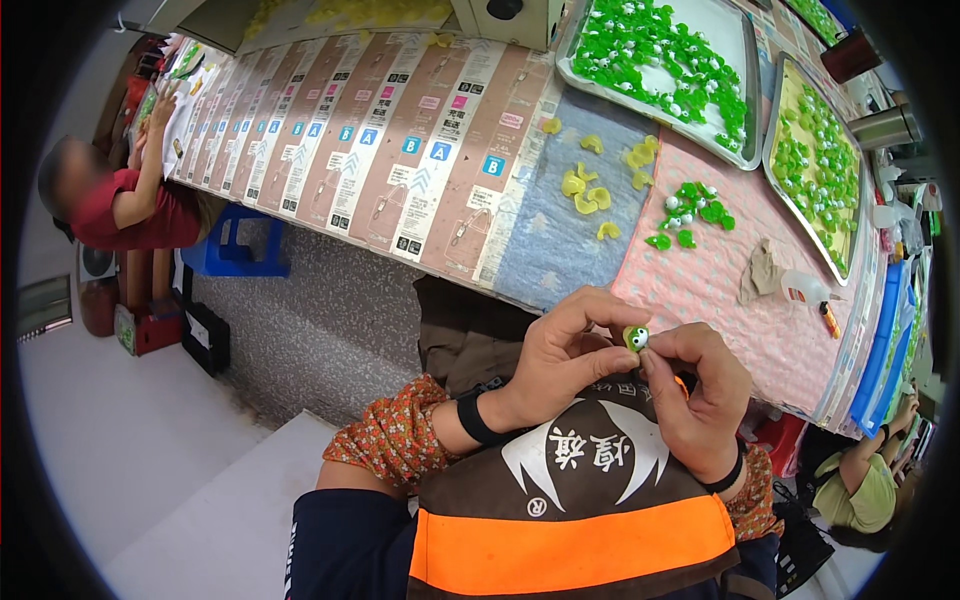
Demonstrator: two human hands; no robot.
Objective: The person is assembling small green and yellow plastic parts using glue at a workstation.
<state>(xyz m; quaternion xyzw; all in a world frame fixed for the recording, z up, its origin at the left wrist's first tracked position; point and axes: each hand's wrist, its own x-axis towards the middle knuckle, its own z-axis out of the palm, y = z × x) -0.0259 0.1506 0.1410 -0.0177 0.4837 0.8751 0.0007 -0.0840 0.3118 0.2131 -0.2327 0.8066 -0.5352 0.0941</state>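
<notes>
Stretching from the upper left of the frame to the right side, the long table [425, 165] lies in front of you, its left half covered with printed brown and white sheets. A person in a red top [150, 208] is beside it at the left edge. Your dark apron [580, 555], with its wide orange band, fills the bottom centre. Right of centre a pink patterned cloth [755, 345] covers the table, and a blue cloth [540, 240] adjoins it on the left. At the upper right, the white tray [655, 68] is strewn with green and white pieces; the narrower tray [803, 228] nearer the right edge holds more of them. Just below the frame's centre, your left hand [555, 355] and right hand [705, 395] meet in front of the table edge. Above them, loose green pieces [690, 213] lie on the pink cloth, with yellow pieces [585, 190] mostly on the blue. A clear bottle [803, 288] and a small orange tube [830, 320] rest to the right. Smallest of all, the green figure [637, 338] with a white, black-dotted ball is pinched between your left thumb and forefinger, while your right thumb and forefinger close on its right side.
</notes>
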